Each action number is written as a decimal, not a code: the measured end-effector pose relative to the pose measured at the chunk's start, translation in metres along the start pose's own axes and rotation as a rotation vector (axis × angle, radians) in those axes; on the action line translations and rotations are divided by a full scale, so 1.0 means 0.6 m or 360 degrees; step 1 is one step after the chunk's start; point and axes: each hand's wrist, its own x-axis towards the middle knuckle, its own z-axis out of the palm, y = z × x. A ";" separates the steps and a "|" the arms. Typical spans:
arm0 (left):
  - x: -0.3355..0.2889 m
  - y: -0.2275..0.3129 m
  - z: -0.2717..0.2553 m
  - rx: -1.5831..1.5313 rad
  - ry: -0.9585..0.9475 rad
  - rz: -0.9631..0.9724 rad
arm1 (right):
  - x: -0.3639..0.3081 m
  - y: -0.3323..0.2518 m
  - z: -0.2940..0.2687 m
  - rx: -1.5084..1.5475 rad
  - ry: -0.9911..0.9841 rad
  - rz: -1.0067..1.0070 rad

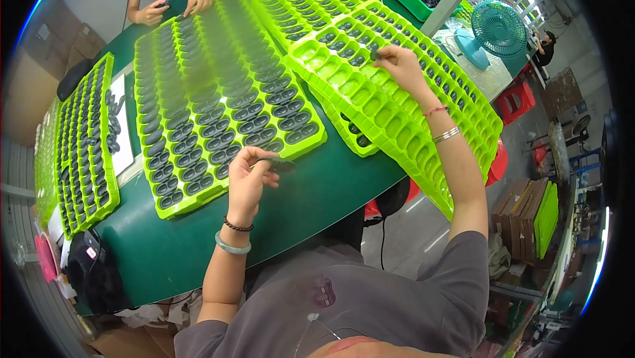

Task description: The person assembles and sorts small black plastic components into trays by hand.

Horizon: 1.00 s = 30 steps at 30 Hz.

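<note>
My left hand (246, 183) pinches a black oval shell (278, 165) between thumb and fingers, just off the near edge of a lime-green tray (321, 138). Rows of dark oval pieces fill that tray, many of them with two hollows. Farther right, my right hand (401, 68) is closed at the fingertips on a small dark piece (375, 52). It hovers over a second lime-green tray (368, 103), which lies aslant on other trays. Bare green pockets line this tray's left part; small dark pieces sit in pockets farther back and right.
Across the green table (291, 202), a co-worker's hands (198, 1) handle pieces at the far end of the middle tray. Another filled tray (114, 189) and loose dark pieces on a white sheet (124, 153) lie left. A teal fan (499, 27) and red stools (516, 101) stand right.
</note>
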 end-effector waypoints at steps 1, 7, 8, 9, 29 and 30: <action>-0.001 0.004 0.001 -0.0020 0.0047 0.0026 | -0.005 -0.023 0.013 -0.0006 -0.0010 0.0008; 0.000 0.002 -0.003 0.0050 0.0042 0.0018 | -0.110 -0.162 0.087 0.1773 -0.0186 0.0687; -0.002 -0.002 -0.005 0.0032 0.0040 -0.0002 | -0.130 -0.183 0.102 0.1813 -0.0225 0.0751; -0.004 -0.004 -0.005 0.0008 0.0048 -0.0012 | -0.146 -0.205 0.122 0.1850 -0.0278 0.0810; -0.006 0.015 -0.004 -0.0108 -0.0353 -0.0104 | -0.244 -0.193 0.257 0.2285 0.0177 0.0879; -0.006 0.014 -0.004 -0.0099 -0.0356 -0.0109 | -0.243 -0.200 0.262 0.2089 0.0155 0.0894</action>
